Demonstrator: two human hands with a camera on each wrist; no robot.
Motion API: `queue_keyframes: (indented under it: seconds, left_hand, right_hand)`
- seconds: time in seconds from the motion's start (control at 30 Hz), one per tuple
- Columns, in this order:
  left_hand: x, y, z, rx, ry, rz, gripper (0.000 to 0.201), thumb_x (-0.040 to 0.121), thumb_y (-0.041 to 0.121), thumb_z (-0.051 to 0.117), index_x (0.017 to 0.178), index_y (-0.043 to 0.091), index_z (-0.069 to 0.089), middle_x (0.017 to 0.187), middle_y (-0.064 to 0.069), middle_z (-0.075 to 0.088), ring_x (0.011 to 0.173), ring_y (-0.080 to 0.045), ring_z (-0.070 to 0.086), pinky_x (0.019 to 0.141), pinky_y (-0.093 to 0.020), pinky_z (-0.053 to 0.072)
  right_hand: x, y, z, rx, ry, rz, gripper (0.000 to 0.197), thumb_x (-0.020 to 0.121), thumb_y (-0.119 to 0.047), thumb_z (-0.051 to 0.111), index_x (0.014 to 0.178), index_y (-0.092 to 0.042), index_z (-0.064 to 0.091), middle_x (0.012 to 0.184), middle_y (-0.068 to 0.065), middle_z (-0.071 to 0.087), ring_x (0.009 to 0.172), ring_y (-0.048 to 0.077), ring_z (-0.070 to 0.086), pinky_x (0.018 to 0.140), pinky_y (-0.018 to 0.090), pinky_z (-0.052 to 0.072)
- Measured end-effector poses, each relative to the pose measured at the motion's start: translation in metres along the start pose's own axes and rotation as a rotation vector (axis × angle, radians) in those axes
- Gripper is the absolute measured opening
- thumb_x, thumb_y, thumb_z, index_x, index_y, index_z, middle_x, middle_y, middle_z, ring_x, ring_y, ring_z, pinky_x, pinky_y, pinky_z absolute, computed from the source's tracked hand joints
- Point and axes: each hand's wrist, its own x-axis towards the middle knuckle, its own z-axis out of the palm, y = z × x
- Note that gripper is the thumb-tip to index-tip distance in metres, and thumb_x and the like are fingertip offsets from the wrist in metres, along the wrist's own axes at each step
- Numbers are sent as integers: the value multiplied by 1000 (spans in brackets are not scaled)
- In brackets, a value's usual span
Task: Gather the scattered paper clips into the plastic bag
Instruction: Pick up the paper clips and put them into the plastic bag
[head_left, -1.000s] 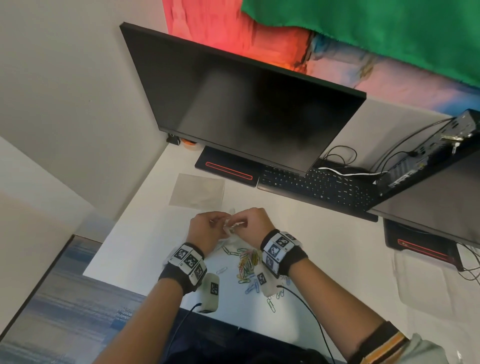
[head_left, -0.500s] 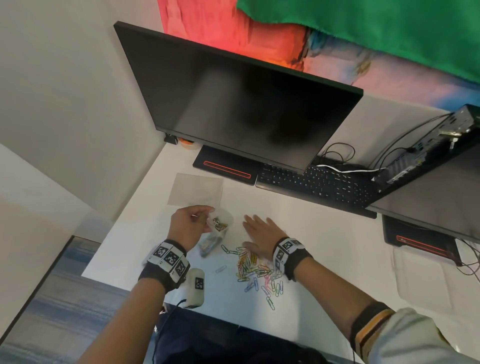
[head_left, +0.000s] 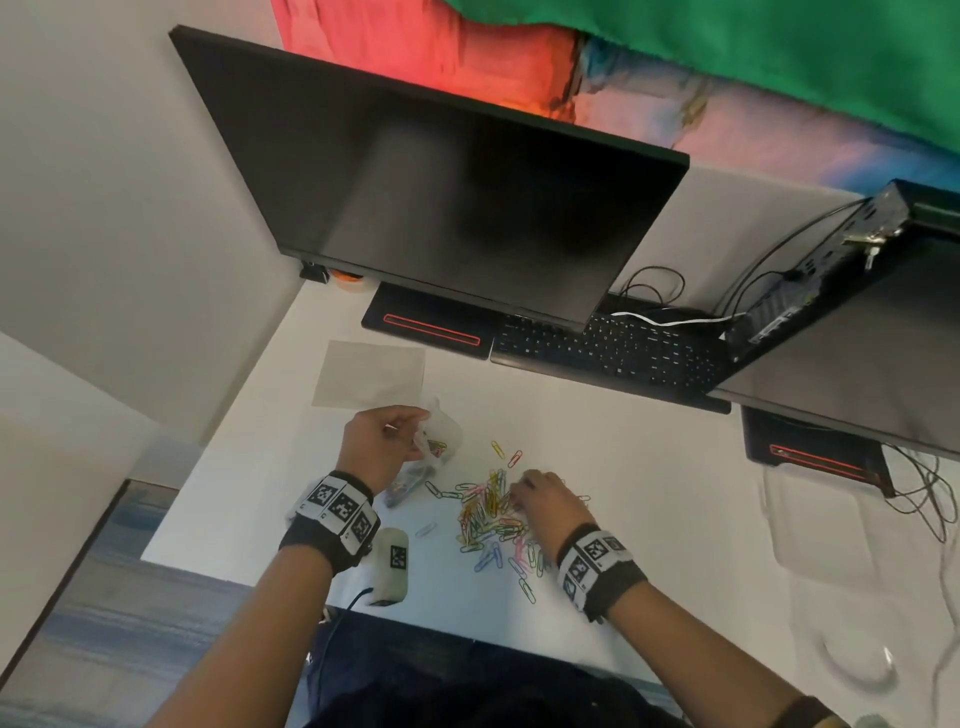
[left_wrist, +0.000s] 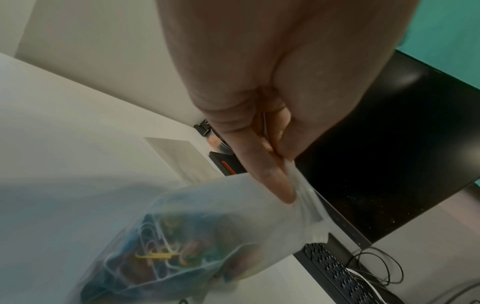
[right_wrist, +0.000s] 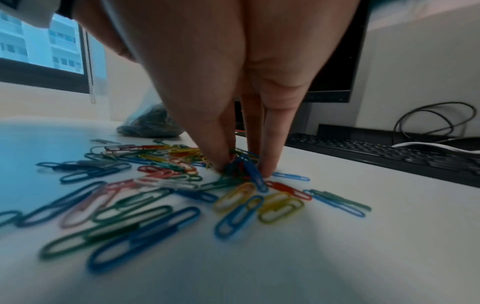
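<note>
Several coloured paper clips (head_left: 488, 514) lie in a loose pile on the white desk (head_left: 649, 519). My left hand (head_left: 415, 441) pinches the rim of a clear plastic bag (head_left: 444, 444) just left of the pile. In the left wrist view, thumb and fingers (left_wrist: 272, 181) squeeze the bag (left_wrist: 207, 226), which holds several clips. My right hand (head_left: 519, 491) stands fingertips-down at the pile's right side. In the right wrist view, that hand (right_wrist: 241, 166) pinches a small bunch of paper clips (right_wrist: 244, 164) between thumb and fingers.
A black monitor (head_left: 441, 192) overhangs a keyboard (head_left: 608, 348) at the back. A flat clear sheet (head_left: 371, 374) lies behind the bag. A second screen (head_left: 857, 353) and cables (head_left: 924, 499) crowd the right. A small tagged device (head_left: 392, 566) sits at the desk's front edge.
Both hands were together at the bag's mouth. The right hand has since let go and dropped onto the clip pile, closing on clips; the left keeps hold of the bag at the left.
</note>
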Motion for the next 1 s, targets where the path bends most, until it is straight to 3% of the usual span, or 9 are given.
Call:
queue_keyframes:
  seconds: [0.17,0.23,0.33,0.43,0.53,0.63,0.7,0.83,1.0]
  left_hand:
    - [-3,-1,1,5,1,-6,25,95,10,59,87,28,75,95,-9,75,75,-20,75,76,-41,63]
    - [-4,-1,0,13,-3,-12,26,95,11,59,87,29,75,94,-7,75,74,-20,75,76,-41,62]
    - [-7,0,1,39,-20,-9,25,95,14,60,86,32,74,91,-5,74,73,-21,75,76,-43,62]
    - [-8,2,5,53,-42,-11,22,94,14,61,87,30,75,87,-6,75,72,-21,75,76,-42,62]
    - [-10,7,10,20,-53,-35,17,94,10,61,92,21,74,88,-15,75,72,-25,75,74,-41,63]
    - [-10,11,13,36,-43,-36,17,95,9,59,95,17,74,81,-9,74,70,-26,74,74,-42,63]
    - [-8,13,13,46,-45,-31,21,94,8,59,90,20,75,79,-4,74,71,-27,74,74,-43,62]
    - [-5,11,11,57,-77,-14,20,94,8,60,90,19,76,82,-6,76,70,-22,75,73,-45,63]
    - [-5,13,8,62,-92,-2,25,95,6,57,88,21,75,79,-4,75,68,-18,75,73,-42,63]
  right_hand:
    - [12,9,-19,285,121,215,27,91,-3,55,85,-25,68,91,-4,63,82,14,62,75,20,51]
    - [14,18,-34,600,213,379,14,89,-11,65,92,-21,75,90,-6,70,75,11,66,76,19,54]
    - [14,24,-59,1176,214,521,21,80,-6,75,100,-10,74,94,11,74,74,19,74,65,21,58]
    - [19,7,-87,1603,141,457,26,81,1,71,107,-2,69,96,18,74,83,25,74,71,23,59]
    - [29,-21,-101,1754,65,377,29,81,0,71,110,-1,67,100,18,73,94,30,71,82,29,59]
    - [40,-55,-101,1730,58,369,24,81,3,70,105,2,69,92,19,74,83,28,73,72,26,60]
    - [47,-72,-94,1497,143,373,17,83,-1,70,100,1,72,83,13,74,73,21,72,68,23,59]
    - [55,-90,-85,1014,208,320,16,79,-14,73,94,-16,77,89,3,76,83,13,71,83,21,56]
    - [60,-94,-90,829,286,303,14,79,-6,68,85,-13,78,78,4,74,67,13,66,56,4,47]
